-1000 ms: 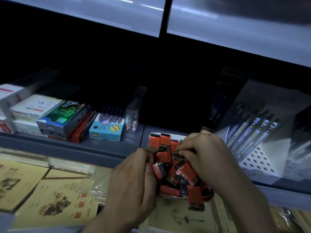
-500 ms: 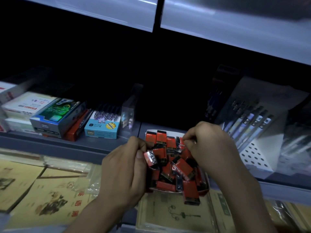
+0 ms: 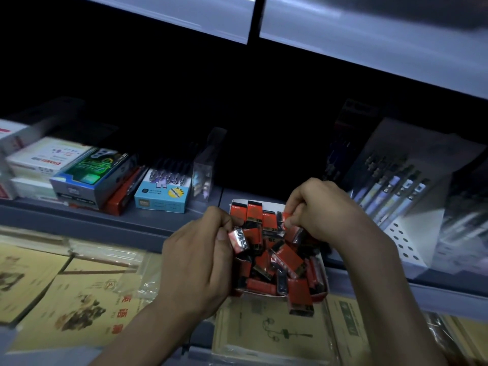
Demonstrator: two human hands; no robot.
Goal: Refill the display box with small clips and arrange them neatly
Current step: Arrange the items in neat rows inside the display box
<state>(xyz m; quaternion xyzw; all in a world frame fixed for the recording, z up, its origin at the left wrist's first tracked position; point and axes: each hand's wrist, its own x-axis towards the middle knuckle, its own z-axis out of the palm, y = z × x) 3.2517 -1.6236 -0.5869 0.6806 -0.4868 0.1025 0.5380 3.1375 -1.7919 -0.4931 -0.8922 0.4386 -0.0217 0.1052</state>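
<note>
A white display box (image 3: 324, 282) sits on the grey shelf edge, heaped with several small red-and-black clip packs (image 3: 286, 260). Three packs stand upright in a row at its back (image 3: 254, 211); the others lie jumbled, and one hangs over the front rim (image 3: 299, 299). My left hand (image 3: 198, 262) is at the box's left side, pinching a shiny wrapped red pack (image 3: 237, 240) between thumb and fingers. My right hand (image 3: 322, 210) hovers over the back right of the box, fingers closed on another red pack (image 3: 287, 217).
Boxes of stationery (image 3: 87, 175) and a blue pen box (image 3: 162, 195) stand on the shelf to the left. A white perforated pen rack (image 3: 404, 204) stands right of the box. Yellow wrapped booklets (image 3: 74, 299) lie on the lower level. A shelf overhangs above.
Both hands have risen slightly and moved apart. The left hand has lifted a wrapped pack up from the pile; the right hand has shifted toward the back right of the box.
</note>
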